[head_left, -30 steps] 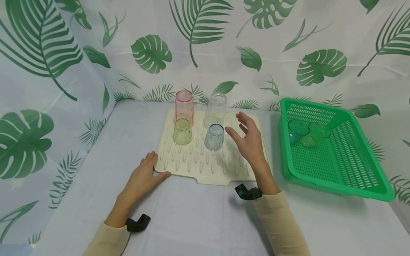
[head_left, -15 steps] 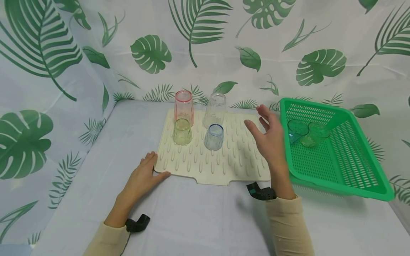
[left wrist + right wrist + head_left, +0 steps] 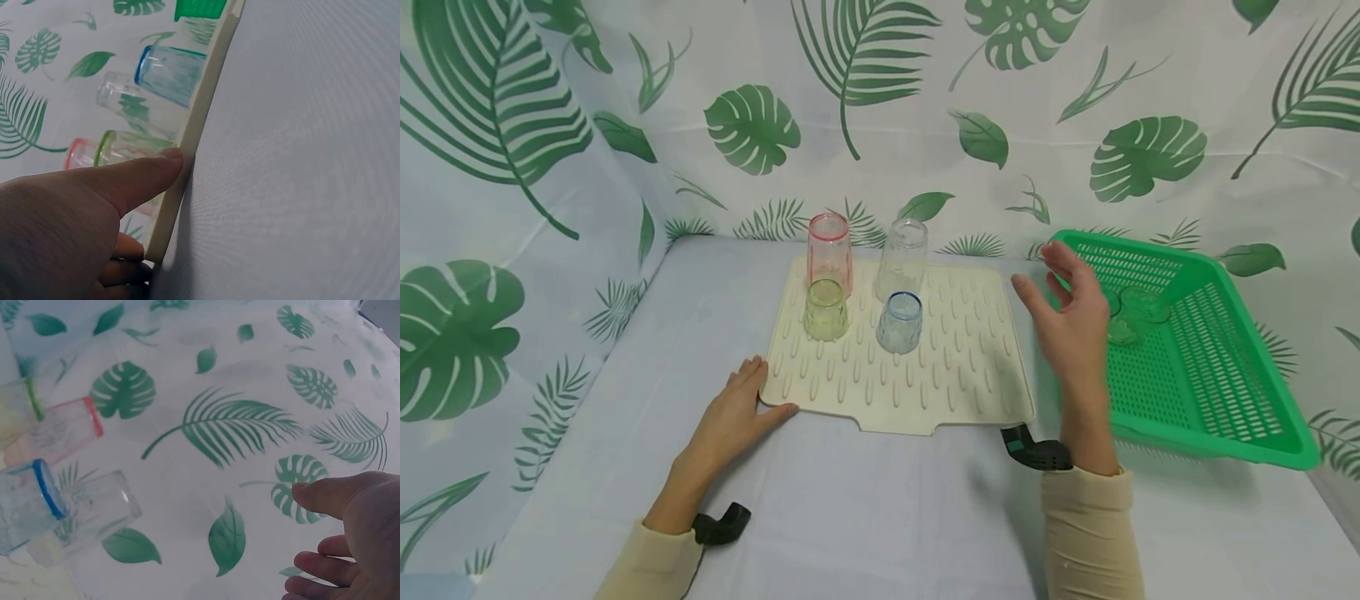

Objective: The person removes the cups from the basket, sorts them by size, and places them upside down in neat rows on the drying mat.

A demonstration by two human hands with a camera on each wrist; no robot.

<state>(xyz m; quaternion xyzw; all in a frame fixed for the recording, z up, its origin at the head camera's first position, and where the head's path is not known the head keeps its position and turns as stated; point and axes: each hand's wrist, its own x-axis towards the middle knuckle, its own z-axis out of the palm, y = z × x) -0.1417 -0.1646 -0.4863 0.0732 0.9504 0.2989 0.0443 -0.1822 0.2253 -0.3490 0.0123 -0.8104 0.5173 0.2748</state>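
Right hand (image 3: pixel 1070 321) half-open, empty, beside green basket (image 3: pixel 1232 367); glasses (image 3: pixel 1144 307) inside, to its right. Left hand (image 3: pixel 730 421) loosely spread, thumb on drying mat (image 3: pixel 958 367), probably bracing it; four tumblers (image 3: pixel 900 327) ahead-right, seemingly inverted to drain.

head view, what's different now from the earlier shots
The right hand moved rightward from beside the blue-rimmed glass and now hides part of the green basket; nothing was grasped or released. The left hand stayed at the near-left corner of the mat; its glasses and the basket stayed put.
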